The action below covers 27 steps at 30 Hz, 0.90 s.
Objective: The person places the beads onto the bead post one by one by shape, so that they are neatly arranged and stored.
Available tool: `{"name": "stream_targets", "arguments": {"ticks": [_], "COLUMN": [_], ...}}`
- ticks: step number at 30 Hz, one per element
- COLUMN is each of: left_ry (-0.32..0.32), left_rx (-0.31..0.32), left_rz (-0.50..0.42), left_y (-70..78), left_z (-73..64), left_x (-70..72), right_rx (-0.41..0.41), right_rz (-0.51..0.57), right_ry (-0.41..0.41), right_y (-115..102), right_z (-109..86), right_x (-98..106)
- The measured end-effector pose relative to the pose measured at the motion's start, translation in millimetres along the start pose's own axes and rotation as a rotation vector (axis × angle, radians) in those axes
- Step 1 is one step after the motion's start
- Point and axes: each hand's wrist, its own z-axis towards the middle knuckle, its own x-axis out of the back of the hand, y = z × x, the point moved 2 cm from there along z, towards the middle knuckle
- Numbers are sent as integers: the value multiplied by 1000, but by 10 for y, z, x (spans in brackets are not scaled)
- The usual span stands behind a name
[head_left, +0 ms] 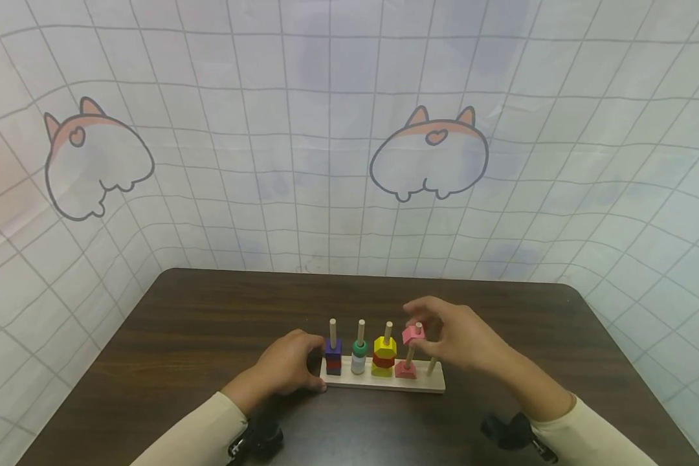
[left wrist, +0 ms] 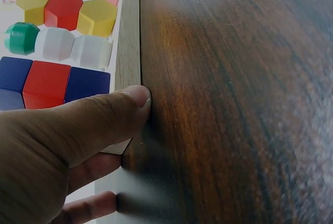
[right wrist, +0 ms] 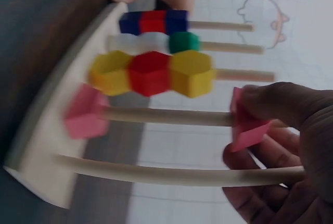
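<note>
A wooden base (head_left: 378, 383) with a row of upright pegs lies on the table. My left hand (head_left: 291, 364) grips its left end, the thumb on the front edge and the fingers around the end. Pinched between the thumb and fingers of my right hand (head_left: 463, 333) is a pink block (right wrist: 244, 122), threaded on the upper part of the fourth peg. Lower on that same peg, a second pink block (right wrist: 86, 112) sits at the base. The rightmost peg (right wrist: 156, 172) passes close by my right fingers.
Blue and red square blocks (head_left: 334, 357) fill the leftmost peg. Beside them stand a green bead (head_left: 358, 349) over white beads (left wrist: 54, 44), then yellow and red hexagonal blocks (head_left: 384, 356). Around the base spreads the dark wood table (head_left: 221, 310), with a grid-patterned cloth (head_left: 303, 162) behind it.
</note>
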Motion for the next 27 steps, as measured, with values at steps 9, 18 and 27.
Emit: {"name": "stream_targets", "arguments": {"ticks": [9,18,27], "left_ry": [-2,3,8], "left_rx": [0,-3,-43], "left_rz": [6,4,21], "left_y": [5,-12,-35], "left_z": [7,5,-11], "left_x": [5,15,12], "right_rx": [-150,-108,-85], "right_rz": [276,246,224], "right_ry": [64,-5,-17], "right_y": [334,558,638], "right_z": [-103,-125,-143], "right_x": [-285,-598,-660]}}
